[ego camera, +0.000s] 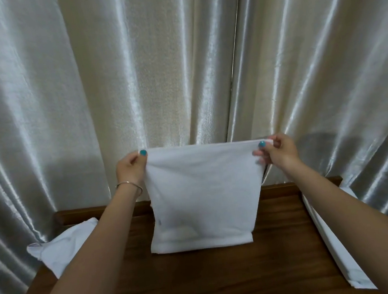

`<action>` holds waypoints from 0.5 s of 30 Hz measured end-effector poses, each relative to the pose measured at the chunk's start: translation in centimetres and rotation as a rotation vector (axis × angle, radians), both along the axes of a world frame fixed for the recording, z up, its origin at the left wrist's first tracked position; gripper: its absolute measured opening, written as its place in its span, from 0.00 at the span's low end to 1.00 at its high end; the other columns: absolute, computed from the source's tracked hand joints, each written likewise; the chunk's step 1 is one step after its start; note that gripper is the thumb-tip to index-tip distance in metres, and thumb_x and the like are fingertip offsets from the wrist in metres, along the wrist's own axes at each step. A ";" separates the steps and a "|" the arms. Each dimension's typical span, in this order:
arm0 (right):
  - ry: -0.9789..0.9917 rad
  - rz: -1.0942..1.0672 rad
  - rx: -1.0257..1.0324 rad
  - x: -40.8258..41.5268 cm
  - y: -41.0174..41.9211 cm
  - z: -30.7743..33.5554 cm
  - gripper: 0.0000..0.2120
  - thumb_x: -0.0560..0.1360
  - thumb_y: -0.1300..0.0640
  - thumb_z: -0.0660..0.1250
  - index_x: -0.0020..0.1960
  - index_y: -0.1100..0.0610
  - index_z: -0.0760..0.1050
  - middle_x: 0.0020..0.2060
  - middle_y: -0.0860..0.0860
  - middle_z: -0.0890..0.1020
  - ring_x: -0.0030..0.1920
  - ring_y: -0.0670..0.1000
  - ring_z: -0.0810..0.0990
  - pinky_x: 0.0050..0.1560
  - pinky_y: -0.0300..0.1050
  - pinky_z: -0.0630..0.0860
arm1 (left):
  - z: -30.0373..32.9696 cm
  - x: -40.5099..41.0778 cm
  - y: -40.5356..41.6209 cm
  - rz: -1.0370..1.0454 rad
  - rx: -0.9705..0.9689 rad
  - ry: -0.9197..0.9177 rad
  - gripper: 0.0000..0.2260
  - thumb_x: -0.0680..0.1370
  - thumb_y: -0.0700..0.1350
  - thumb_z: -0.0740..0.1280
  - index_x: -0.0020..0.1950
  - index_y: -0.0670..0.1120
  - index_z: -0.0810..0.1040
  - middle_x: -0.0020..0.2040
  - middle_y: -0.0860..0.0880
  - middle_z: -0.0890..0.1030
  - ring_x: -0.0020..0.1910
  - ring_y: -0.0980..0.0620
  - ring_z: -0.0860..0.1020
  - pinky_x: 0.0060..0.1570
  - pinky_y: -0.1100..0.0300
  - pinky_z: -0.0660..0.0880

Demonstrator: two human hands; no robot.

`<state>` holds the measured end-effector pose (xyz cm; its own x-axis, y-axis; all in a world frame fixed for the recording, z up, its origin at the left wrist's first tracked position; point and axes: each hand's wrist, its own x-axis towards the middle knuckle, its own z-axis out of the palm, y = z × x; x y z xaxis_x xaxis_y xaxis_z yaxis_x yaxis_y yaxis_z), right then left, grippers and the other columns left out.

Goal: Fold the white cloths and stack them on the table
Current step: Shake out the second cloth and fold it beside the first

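Note:
A white cloth (203, 194) hangs doubled over in front of me, its top edge stretched level above the brown wooden table (203, 278). My left hand (131, 167) pinches the top left corner and my right hand (277, 150) pinches the top right corner. The cloth's lower edge touches the tabletop near the middle. A second white cloth (61, 246) lies crumpled at the table's left edge, partly under my left forearm. More white cloth (331, 240) lies along the table's right edge.
Shiny cream curtains (178, 64) hang close behind the table and wrap around both of its sides. A thin bangle (129, 185) sits on my left wrist. The table's near half shows bare wood between my forearms.

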<state>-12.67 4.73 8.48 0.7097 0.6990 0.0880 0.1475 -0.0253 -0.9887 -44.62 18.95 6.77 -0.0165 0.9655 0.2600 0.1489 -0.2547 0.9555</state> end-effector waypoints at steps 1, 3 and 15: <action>-0.024 -0.014 0.075 -0.2 -0.3 0.1 0.11 0.77 0.67 0.65 0.41 0.56 0.68 0.41 0.56 0.80 0.33 0.46 0.84 0.34 0.44 0.82 | 0.4 -0.3 -0.2 0.012 0.041 -0.035 0.05 0.77 0.43 0.66 0.47 0.44 0.80 0.35 0.53 0.75 0.36 0.57 0.71 0.37 0.72 0.69; -0.121 -0.031 0.099 -1.0 -1.6 -0.6 0.12 0.76 0.68 0.67 0.39 0.55 0.69 0.41 0.51 0.82 0.42 0.50 0.84 0.45 0.45 0.82 | 0.2 -1.3 -0.8 -0.005 0.093 -0.055 0.08 0.78 0.42 0.65 0.55 0.44 0.79 0.38 0.53 0.75 0.36 0.60 0.72 0.35 0.77 0.69; -0.173 -0.039 0.100 -4.8 -6.7 -0.8 0.12 0.78 0.68 0.64 0.40 0.56 0.66 0.43 0.64 0.79 0.30 0.44 0.84 0.35 0.37 0.80 | 0.0 -5.6 -3.5 -0.063 0.124 0.036 0.09 0.79 0.44 0.63 0.39 0.47 0.75 0.27 0.44 0.72 0.18 0.58 0.72 0.26 0.62 0.70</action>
<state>-17.47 -1.96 7.64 0.7042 0.6532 0.2783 0.3160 0.0627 -0.9467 -50.17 15.50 6.74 0.0545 0.9248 0.3765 0.1625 -0.3803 0.9105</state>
